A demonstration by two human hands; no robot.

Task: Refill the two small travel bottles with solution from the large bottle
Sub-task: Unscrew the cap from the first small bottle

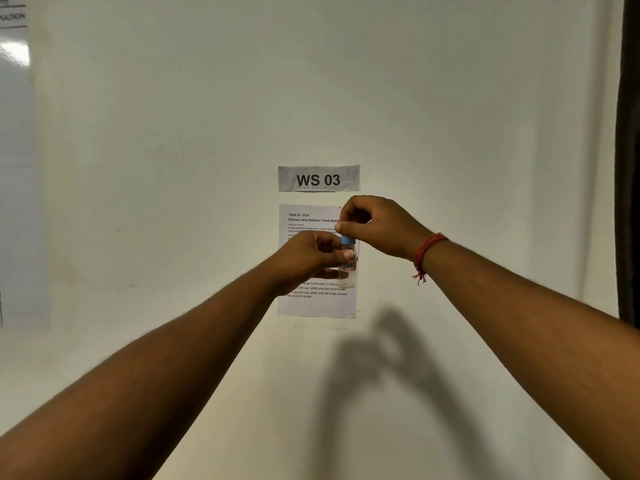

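1. Clearly, a small clear bottle (349, 263) is held up in mid-air, in front of the sheet (317, 303) on the wall; a pale liquid seems to sit in its lower part, though blur leaves the level uncertain.
2. It is gripped round the body by the curled fingers of the left hand (310, 256), probably so that it is kept steady and upright.
3. Its blue cap (348, 240) is pinched from above by the thumb and fingers of the right hand (375, 225), a grip suited to turning; whether the cap is being screwed on or off cannot be told.
4. A red thread band (428, 251) is worn on the right wrist.
5. Behind the hands, part of the sheet's text is hidden by them, and a "WS 03" label (318, 178) is fixed just above it.
6. No large bottle, second small bottle or work surface is in view, so progress cannot be judged.
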